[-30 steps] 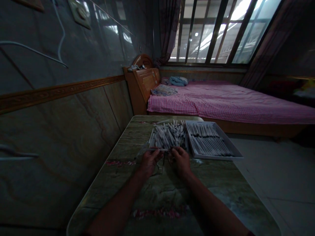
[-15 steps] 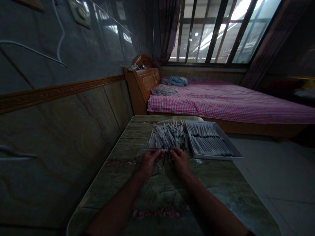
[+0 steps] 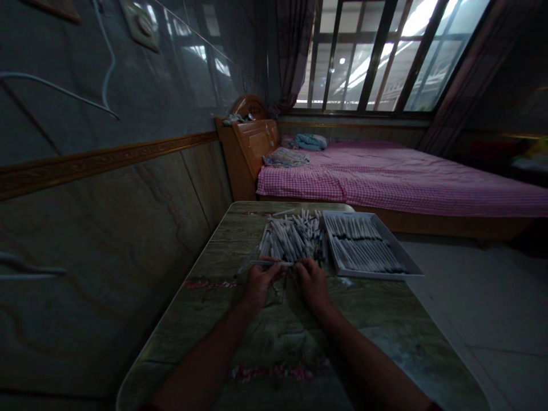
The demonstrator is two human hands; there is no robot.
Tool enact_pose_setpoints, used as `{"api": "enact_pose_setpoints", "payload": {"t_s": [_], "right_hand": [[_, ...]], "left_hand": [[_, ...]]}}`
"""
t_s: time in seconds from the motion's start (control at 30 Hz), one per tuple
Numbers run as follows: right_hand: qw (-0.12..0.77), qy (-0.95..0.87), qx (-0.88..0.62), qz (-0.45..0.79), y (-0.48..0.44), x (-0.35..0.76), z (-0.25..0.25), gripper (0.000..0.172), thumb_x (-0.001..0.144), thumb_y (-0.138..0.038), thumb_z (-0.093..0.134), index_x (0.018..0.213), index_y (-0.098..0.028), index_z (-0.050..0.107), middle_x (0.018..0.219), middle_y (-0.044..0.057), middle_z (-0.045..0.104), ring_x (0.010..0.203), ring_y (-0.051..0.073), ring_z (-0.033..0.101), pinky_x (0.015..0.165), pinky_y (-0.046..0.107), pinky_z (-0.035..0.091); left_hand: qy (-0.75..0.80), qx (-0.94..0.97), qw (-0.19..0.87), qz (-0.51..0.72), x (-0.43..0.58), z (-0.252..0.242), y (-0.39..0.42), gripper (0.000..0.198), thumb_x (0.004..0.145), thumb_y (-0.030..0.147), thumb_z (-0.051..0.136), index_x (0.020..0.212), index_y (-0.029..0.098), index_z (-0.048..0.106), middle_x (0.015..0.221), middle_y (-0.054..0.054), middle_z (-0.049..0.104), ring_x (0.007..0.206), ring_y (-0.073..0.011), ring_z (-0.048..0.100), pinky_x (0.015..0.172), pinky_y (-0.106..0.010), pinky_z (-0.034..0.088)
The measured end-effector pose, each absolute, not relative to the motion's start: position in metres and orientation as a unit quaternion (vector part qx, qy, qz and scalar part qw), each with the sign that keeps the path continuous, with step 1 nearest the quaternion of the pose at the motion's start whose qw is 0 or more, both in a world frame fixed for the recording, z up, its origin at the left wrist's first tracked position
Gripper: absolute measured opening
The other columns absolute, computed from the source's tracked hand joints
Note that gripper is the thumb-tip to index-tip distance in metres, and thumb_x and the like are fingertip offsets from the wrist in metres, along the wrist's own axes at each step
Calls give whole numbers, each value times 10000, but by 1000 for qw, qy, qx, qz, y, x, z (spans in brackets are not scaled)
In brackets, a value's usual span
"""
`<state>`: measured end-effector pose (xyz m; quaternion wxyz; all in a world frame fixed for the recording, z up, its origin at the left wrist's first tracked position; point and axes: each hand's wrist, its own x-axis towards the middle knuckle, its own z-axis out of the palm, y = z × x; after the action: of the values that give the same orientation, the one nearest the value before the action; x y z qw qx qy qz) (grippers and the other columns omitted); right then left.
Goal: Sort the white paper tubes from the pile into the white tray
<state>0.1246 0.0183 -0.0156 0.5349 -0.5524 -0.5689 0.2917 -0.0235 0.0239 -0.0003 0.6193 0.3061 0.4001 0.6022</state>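
Note:
Between my hands a thin, white, pen-like stick (image 3: 270, 263) lies nearly level, just in front of a loose heap of similar sticks (image 3: 291, 235). My left hand (image 3: 260, 283) pinches it along its middle. The fingers of my right hand (image 3: 311, 281) are closed at its right end; their tips are partly hidden and dim. Right of the heap stands a shallow white tray (image 3: 413, 268), where more such sticks with dark ends lie side by side in two rows. Small details of the held stick are too dark to make out.
The low table (image 3: 274, 337) has a wood-like top with rounded corners. Behind it is a bed (image 3: 377, 171) with a pink checked sheet and a wooden headboard (image 3: 252, 145). A tiled wall (image 3: 107, 257) runs along the left, with a cable (image 3: 64, 90) hanging there.
My right hand's fingers have curled in slightly at the stick's right end. The stick and my left hand are almost where they were; heap and tray look the same.

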Motion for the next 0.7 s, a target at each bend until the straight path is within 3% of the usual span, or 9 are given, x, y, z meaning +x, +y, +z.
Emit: {"api": "enact_pose_setpoints", "payload": {"t_s": [0.1,0.27,0.43,0.6,0.7], "right_hand": [[471,-647,-570,185,18,129,-22,281,948,-327,416,780,-212,609,680,13,614,638,176,582,598,269,395],[402,-744,-532,49,18,136,-27,294,985,-234,367,820,-213,609,755,47,609,675,177,574,618,273,383],[439,-727,-518,100,13,138,-21,299,1001,-273,347,832,-212,586,742,34,614,692,174,583,640,267,396],[410,-721,-541,142,13,141,-16,377,985,-252,363,650,-222,531,598,5,561,575,151,542,564,259,326],[408,-716,-542,168,13,141,-13,394,1000,-283,332,670,-222,539,609,2,575,577,147,542,562,253,330]], "left_hand": [[400,330,615,594,-22,1,22,473,481,378,912,777,127,643,679,-40,732,638,-184,711,618,-283,578],[403,349,615,581,-21,4,20,466,481,388,908,763,134,637,677,-36,730,643,-184,713,617,-277,577],[412,332,623,577,-22,5,20,481,470,388,911,784,146,638,688,-29,733,646,-180,712,619,-270,571],[398,361,637,554,-21,3,21,448,501,398,902,760,143,640,705,-39,738,658,-181,712,631,-267,565],[406,345,631,564,-21,1,23,472,473,397,912,762,141,641,689,-34,730,643,-182,707,621,-272,564]]}}
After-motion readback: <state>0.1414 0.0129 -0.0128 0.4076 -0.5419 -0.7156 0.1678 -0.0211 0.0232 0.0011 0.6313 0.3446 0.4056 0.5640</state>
